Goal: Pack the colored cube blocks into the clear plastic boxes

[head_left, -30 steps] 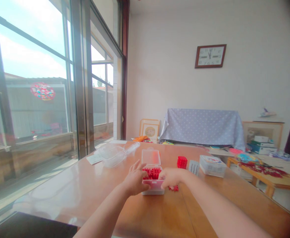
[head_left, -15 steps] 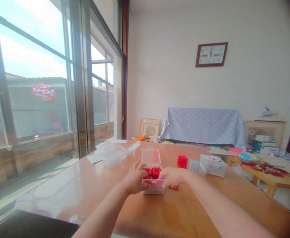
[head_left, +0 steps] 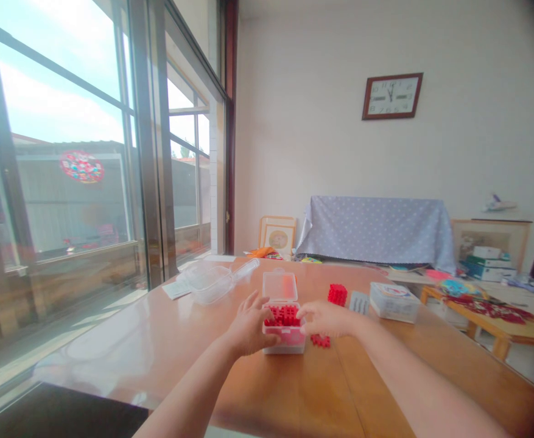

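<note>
A small clear plastic box [head_left: 284,349] stands on the table, its hinged lid [head_left: 279,287] tipped back. Red interlocking plastic pieces [head_left: 283,315] fill it to near the rim. My left hand [head_left: 249,326] grips the box's left side, thumb across the front and the other fingers spread toward the back. At the right side, my right hand [head_left: 325,319] has its fingers curled against the box's rim. A loose red piece [head_left: 320,341] lies on the tabletop just below my right hand. Beyond that hand sits a cube of red pieces [head_left: 337,294].
A larger clear tub [head_left: 393,302] and a grey ridged piece [head_left: 358,302] stand at the right of the wooden table [head_left: 303,395]. Clear plastic containers [head_left: 214,283] and a white sheet [head_left: 178,289] lie at the back left, near the window. A side table [head_left: 499,313] holds dark red pieces.
My right hand has lifted slightly, its fingertips shifting from the box's inner right edge up to the rim. My left hand stays at the left side. The view has tilted a little.
</note>
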{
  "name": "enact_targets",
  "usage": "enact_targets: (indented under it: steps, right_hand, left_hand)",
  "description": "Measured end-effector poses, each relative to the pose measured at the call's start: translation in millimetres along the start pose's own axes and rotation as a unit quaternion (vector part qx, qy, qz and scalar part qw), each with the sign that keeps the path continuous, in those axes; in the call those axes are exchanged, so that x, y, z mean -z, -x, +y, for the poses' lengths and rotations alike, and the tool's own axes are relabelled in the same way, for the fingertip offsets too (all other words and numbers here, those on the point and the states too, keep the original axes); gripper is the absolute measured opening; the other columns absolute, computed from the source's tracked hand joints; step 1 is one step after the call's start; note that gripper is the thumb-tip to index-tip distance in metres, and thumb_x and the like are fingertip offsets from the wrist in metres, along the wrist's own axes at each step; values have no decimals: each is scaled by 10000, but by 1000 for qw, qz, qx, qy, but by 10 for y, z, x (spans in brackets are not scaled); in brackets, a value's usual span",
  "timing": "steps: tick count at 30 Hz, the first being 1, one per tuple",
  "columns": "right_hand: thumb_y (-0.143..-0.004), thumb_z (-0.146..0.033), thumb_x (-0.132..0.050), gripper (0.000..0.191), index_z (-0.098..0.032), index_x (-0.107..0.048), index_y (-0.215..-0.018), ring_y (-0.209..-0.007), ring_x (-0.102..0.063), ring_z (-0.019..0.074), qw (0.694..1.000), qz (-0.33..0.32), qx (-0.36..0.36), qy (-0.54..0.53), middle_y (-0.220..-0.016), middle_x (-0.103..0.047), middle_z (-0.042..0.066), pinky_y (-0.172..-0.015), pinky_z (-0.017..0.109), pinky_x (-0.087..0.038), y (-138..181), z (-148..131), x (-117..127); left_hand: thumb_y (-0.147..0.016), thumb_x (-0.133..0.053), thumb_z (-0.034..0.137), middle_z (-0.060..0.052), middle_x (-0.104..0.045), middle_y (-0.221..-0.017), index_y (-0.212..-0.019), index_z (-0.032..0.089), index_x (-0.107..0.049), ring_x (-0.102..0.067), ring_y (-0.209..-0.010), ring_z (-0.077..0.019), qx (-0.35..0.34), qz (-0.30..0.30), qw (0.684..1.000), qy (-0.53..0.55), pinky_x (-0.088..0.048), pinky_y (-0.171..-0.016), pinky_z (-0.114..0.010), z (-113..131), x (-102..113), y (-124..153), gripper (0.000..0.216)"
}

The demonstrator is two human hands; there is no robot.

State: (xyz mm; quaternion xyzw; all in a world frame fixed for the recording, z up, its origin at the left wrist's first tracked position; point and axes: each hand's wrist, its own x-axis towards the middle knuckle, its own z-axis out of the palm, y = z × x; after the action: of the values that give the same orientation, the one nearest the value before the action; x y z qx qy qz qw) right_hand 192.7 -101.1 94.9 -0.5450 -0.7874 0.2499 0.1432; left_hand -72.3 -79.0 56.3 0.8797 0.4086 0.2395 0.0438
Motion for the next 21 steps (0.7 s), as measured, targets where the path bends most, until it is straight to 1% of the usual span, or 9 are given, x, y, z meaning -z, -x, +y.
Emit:
enact_targets:
  steps: [3, 5, 8, 11, 13, 15, 18, 21]
  right_hand:
    - [-785, -334, -657, 349, -176, -703, -1094, -789, -612, 158, 997, 54, 2, -61, -920, -706, 29, -673, 237, -457, 13, 108, 3]
    - [-803, -294, -622, 310, -164, -695, -1075, -828, -630, 164, 992, 86, -13, -87, -980, -717, 46, -679, 235, -469, 6, 219, -10]
    - [-828, -259, -573, 306, -153, -673, -1097, -781, -634, 154, 988, 127, -46, -81, -966, -719, 50, -647, 230, -467, -15, 419, -44]
    - [-850, -249, -536, 303, -153, -660, -1110, -803, -641, 160, 984, 156, -66, -58, -974, -719, 52, -673, 242, -468, -33, 616, -79]
    - [-862, -247, -516, 281, -152, -667, -1079, -848, -643, 173, 981, 169, -80, -41, -983, -720, 56, -706, 255, -463, -37, 726, -103]
    - [-856, -244, -525, 237, -150, -683, -1007, -871, -641, 185, 980, 173, -94, -21, -966, -721, 58, -731, 265, -452, -31, 811, -132]
    - [-820, -266, -598, 173, -160, -698, -913, -858, -630, 200, 980, 162, -117, 11, -896, -716, 51, -726, 272, -431, 3, 887, -198]
    - [-754, -343, -701, 211, -175, -703, -880, -829, -614, 206, 979, 148, -133, 37, -846, -689, 38, -692, 265, -404, 58, 916, -283]
  left_hand:
    - [-657, -805, 494, -48, -454, -1508, -932, 272, -706, -213, -1474, -406, -4, 5, 1000, 3, -248, -1154, -619, -17, -28, 18, 366]
    - [-655, -810, 480, -49, -460, -1503, -924, 271, -709, -213, -1472, -411, -4, 3, 1000, 1, -243, -1155, -622, -26, -48, 26, 356]
    - [-659, -814, 464, -53, -465, -1498, -928, 270, -707, -211, -1470, -419, -3, 2, 1000, -1, -247, -1153, -624, -37, -63, 38, 348]
    - [-681, -798, 504, -55, -452, -1508, -969, 273, -692, -199, -1475, -416, -8, 18, 1000, 4, -266, -1148, -618, -38, -56, 59, 384]
    - [-713, -767, 539, -66, -448, -1509, -1019, 273, -676, -190, -1479, -410, -13, 41, 999, 4, -282, -1143, -612, -18, -50, 83, 416]
    - [-773, -709, 552, -76, -438, -1514, -1105, 275, -648, -186, -1484, -392, -15, 83, 996, 1, -289, -1147, -598, 25, -57, 117, 437]
    - [-862, -617, 508, -75, -420, -1524, -1240, 281, -583, -196, -1489, -351, -14, 153, 988, -5, -283, -1168, -564, 122, -116, 182, 442]
    - [-901, -575, 448, -74, -438, -1507, -1290, 271, -546, -223, -1483, -319, -12, 199, 980, -4, -284, -1185, -528, 204, -232, 246, 428]
